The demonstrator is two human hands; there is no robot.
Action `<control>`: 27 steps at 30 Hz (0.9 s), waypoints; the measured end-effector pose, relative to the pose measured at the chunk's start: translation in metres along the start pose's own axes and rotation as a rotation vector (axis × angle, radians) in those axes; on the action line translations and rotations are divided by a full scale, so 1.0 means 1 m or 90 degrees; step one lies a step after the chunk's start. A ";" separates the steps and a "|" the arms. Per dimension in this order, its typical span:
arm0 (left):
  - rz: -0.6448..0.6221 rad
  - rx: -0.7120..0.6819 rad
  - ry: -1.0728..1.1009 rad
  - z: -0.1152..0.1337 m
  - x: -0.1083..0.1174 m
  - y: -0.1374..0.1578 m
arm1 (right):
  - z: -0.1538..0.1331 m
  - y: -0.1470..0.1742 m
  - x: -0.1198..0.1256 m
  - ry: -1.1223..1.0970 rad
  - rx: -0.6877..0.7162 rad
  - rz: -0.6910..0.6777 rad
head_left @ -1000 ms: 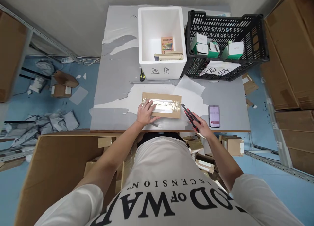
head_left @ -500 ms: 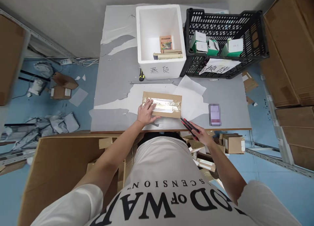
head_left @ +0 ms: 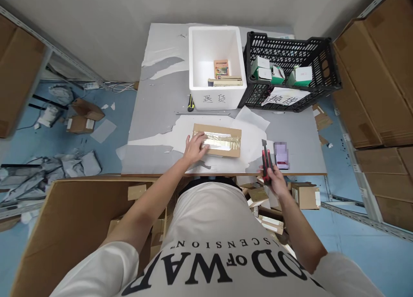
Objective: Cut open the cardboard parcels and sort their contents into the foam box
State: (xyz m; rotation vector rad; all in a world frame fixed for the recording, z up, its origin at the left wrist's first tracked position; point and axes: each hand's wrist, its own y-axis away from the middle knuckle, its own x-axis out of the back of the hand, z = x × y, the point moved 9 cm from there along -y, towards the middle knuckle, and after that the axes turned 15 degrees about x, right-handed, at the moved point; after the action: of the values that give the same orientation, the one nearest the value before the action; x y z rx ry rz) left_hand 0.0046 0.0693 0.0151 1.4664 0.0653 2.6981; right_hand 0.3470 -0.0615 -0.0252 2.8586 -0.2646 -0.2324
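A flat brown cardboard box (head_left: 232, 147), wrapped in shiny clear tape with a white label strip, lies on the table. My left hand (head_left: 194, 148) rests on its left end, fingers apart and holding nothing. To the right, by the table's front edge, my right hand (head_left: 274, 178) is closed around a red and black utility knife (head_left: 266, 161). The knife's tip points away from me, apart from the box. Just right of the knife lies a phone (head_left: 281, 155) with a lit, blurred screen.
At the back stand a white foam box (head_left: 213, 100) with several books and a black plastic crate (head_left: 322, 90) with green-and-white boxes. A yellow-black cutter (head_left: 191, 103) lies beside the foam box. A large open carton (head_left: 74, 219) stands below the table at left.
My right hand has carried the utility knife away from the box's corner to the right, turning it to point forward. My left hand stays on the box. The camera view has shifted.
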 end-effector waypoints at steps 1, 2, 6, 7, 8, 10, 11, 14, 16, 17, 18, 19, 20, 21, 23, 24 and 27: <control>0.018 0.015 0.030 -0.004 0.007 -0.006 | 0.003 -0.002 -0.016 -0.034 -0.002 0.021; 0.045 0.034 0.055 -0.010 0.015 -0.013 | 0.008 -0.004 -0.034 -0.063 -0.009 0.032; 0.072 0.146 0.138 -0.047 0.030 -0.049 | 0.025 -0.008 -0.096 -0.135 -0.033 0.042; 0.019 0.176 0.171 -0.056 0.024 -0.058 | 0.029 -0.008 -0.103 -0.139 -0.034 0.051; -0.041 0.202 0.205 -0.063 0.016 -0.063 | 0.031 -0.008 -0.108 -0.141 -0.032 0.064; -0.140 0.247 0.275 -0.072 0.001 -0.068 | 0.034 -0.010 -0.109 -0.146 -0.021 0.097; -0.164 0.269 0.307 -0.075 -0.003 -0.067 | 0.033 -0.013 -0.108 -0.149 -0.014 0.111; -0.176 0.336 0.409 -0.082 -0.005 -0.057 | 0.024 -0.031 -0.104 -0.152 0.000 0.137; -0.173 0.369 0.484 -0.083 -0.004 -0.044 | 0.012 -0.051 -0.100 -0.137 0.008 0.142; -0.165 0.386 0.521 -0.084 -0.003 -0.036 | 0.004 -0.063 -0.098 -0.123 0.013 0.140; -0.152 0.406 0.557 -0.084 -0.003 -0.027 | -0.006 -0.076 -0.098 -0.106 0.018 0.128; -0.133 0.431 0.591 -0.085 -0.003 -0.017 | -0.016 -0.090 -0.100 -0.086 0.024 0.108; -0.109 0.463 0.624 -0.086 -0.005 -0.006 | -0.026 -0.104 -0.102 -0.066 0.031 0.084; -0.084 0.499 0.657 -0.087 -0.008 0.006 | -0.036 -0.118 -0.106 -0.046 0.034 0.058; -0.037 0.577 0.718 -0.087 -0.017 0.031 | -0.051 -0.144 -0.115 0.001 0.020 0.011; -0.018 0.613 0.747 -0.084 -0.023 0.044 | -0.058 -0.155 -0.121 0.027 0.014 -0.011; 0.019 0.694 0.836 -0.072 -0.041 0.074 | -0.071 -0.186 -0.141 0.106 0.003 -0.067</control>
State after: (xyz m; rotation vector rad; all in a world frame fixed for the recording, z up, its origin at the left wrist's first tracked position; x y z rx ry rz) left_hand -0.0367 -0.0081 -0.0526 -0.6605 1.6689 3.1285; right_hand 0.2524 0.1605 0.0107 2.8780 -0.0815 -0.0135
